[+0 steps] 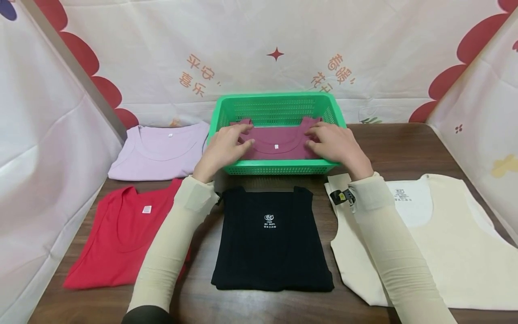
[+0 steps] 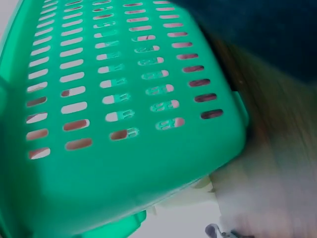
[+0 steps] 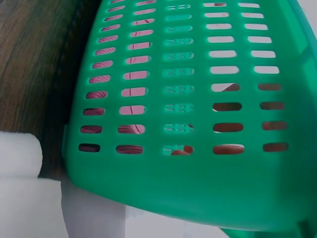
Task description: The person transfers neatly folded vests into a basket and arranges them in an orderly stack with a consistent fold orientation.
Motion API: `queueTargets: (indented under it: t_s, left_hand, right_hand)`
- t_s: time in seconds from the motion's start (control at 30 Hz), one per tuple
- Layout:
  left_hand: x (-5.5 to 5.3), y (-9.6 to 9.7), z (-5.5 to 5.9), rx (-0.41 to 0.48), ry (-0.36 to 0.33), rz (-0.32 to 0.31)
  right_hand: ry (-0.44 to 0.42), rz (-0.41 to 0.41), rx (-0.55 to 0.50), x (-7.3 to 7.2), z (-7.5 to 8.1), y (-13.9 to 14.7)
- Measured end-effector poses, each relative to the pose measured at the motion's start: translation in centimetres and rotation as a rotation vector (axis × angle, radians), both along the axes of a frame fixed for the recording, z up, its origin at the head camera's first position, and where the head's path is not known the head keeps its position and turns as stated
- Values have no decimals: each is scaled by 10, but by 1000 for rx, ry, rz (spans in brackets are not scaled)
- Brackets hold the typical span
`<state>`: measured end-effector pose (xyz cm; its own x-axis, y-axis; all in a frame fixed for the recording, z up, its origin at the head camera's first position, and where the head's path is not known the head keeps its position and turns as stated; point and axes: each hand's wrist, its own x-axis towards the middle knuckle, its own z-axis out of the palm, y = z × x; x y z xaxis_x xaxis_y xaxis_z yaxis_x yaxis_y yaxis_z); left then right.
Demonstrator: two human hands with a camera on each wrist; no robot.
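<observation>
A mauve-red tank top (image 1: 279, 140) lies folded inside the green plastic basket (image 1: 283, 168), its neckline and small white label facing up. My left hand (image 1: 226, 146) reaches over the basket's left side, fingers loosely bent by the top's left shoulder. Over the right side comes my right hand (image 1: 333, 141), its fingertips at the top's right shoulder. Neither hand shows fabric pinched between thumb and fingers. In both wrist views the slotted basket wall (image 2: 119, 163) fills most of the picture, and only bits of fingers (image 3: 228, 127) show through its slots.
A folded black tank top (image 1: 272, 247) lies in front of the basket. To the left are a red one (image 1: 117, 252) and a lilac one (image 1: 162, 155). A cream tank top (image 1: 457, 252) spreads under my right forearm. Printed cloth (image 1: 275, 27) hangs behind the wooden table (image 1: 396, 144).
</observation>
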<state>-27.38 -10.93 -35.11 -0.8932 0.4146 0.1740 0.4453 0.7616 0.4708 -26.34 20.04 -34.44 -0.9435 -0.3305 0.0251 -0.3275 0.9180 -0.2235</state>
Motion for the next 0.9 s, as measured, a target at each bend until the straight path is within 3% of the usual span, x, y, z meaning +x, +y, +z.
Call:
queueTargets:
  t_s: [0.17,0.4,0.53,0.63,0.73,0.8,0.9]
  left_hand:
    - [5,3,-1,32,221,30]
    - [16,5,6,196,608,64]
    - [28,13,16,278,697,24]
    - [41,22,24,334,673,-15]
    - [54,32,28,389,580,-45]
    - [63,39,29,449,448,-81]
    - [79,52,27,553,115,-156]
  right_hand:
    - [10,18,-132,1,2,7]
    - [4,-25,-587,6,11,22]
    - [70,-22,-652,16,24,29]
    - [121,0,-692,28,34,33]
    - [192,22,-699,41,44,37]
    - [255,43,-659,50,49,41]
    - [367,74,-554,61,53,49]
